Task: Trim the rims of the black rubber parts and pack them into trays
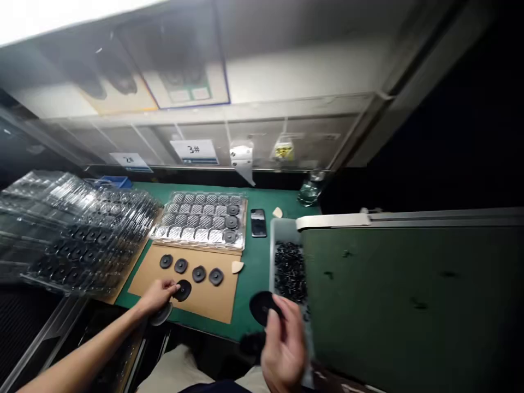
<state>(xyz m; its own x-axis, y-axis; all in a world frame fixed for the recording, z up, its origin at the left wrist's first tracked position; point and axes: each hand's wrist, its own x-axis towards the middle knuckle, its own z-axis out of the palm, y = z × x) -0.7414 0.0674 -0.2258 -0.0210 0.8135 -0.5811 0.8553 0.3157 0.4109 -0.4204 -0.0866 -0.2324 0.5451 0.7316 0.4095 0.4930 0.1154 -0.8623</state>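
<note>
My left hand [156, 297] pinches the edge of a black rounded disc [183, 290] just over the near side of a cardboard sheet [223, 307]. Raised nearer the camera, my right hand [286, 341] grips another black disc [262, 307] between thumb and fingers. Several similar black pieces with a small raised centre, one of them a black piece [198, 274], lie in a row on the cardboard. Behind them a clear plastic tray [172, 232] has black pieces [231, 222] in its right-hand column. A greyish round object [161, 315] shows below my left wrist.
Stacked clear trays [82, 234] stand at the left. A bin [275, 262] of small black parts [290, 267] sits beside a green conveyor belt [401, 305] at the right. A phone [258, 223], pale wedges [237, 267] and a glass jar [310, 192] rest on the green mat [256, 262].
</note>
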